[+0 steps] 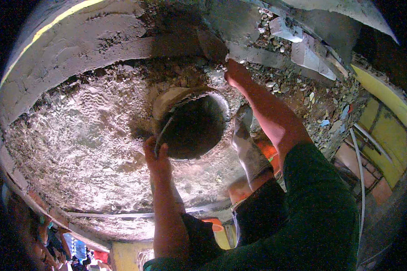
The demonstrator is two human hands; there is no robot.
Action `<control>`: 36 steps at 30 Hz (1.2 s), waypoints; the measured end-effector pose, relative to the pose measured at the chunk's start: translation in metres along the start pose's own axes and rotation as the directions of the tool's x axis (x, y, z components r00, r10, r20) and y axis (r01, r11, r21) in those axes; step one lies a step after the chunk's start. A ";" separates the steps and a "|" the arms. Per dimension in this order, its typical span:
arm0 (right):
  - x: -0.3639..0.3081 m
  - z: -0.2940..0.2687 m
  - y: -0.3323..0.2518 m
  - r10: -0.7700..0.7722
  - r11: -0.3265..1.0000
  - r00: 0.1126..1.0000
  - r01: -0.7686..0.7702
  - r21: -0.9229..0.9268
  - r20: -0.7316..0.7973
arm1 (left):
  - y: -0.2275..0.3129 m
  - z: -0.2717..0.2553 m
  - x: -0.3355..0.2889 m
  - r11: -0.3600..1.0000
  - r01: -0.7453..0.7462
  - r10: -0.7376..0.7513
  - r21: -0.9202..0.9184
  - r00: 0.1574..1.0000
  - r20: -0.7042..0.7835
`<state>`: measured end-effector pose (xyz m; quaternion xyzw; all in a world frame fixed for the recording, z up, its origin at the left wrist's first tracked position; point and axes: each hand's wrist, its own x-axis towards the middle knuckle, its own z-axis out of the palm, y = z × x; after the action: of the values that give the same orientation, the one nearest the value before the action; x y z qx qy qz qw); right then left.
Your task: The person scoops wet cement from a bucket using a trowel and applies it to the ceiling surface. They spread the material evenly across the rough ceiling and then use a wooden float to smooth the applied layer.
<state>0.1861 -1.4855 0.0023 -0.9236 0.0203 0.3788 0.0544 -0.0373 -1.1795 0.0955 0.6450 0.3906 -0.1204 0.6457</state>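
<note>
A round pipe-like opening with a rough, crumbly rim lies in the middle, dark inside. At its near left edge my left hand is closed on a thin light rod that slants up along the rim. My right arm reaches past the opening to the far side. There my right hand is closed near the foot of a grey mortar-covered wall. A dark flat shape lies just beyond it, and I cannot tell whether it is a tool blade or shadow.
Rough, lit soil surrounds the opening. Loose rubble and pale block pieces lie to the right. My dirt-smeared leg stands right of the opening. A light hose hangs at the right, by a yellow wall.
</note>
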 end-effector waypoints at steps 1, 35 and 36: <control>-0.005 0.000 0.002 -0.001 1.000 1.000 0.001 0.008 0.006 | -0.002 0.001 -0.001 1.000 0.017 -0.017 -0.004 0.999 -0.031; -0.147 0.049 -0.011 -0.070 0.988 0.968 0.101 -0.120 0.240 | 0.032 0.039 -0.025 0.998 -0.060 0.061 -0.027 0.998 0.032; -0.152 0.066 -0.011 -0.119 0.990 0.962 0.135 -0.048 0.244 | 0.035 0.037 -0.025 0.999 -0.049 0.048 0.020 0.998 0.044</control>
<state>0.0331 -1.4679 0.0633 -0.8716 -0.0578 0.4842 0.0507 -0.0178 -1.2177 0.1323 0.6583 0.3597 -0.1228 0.6497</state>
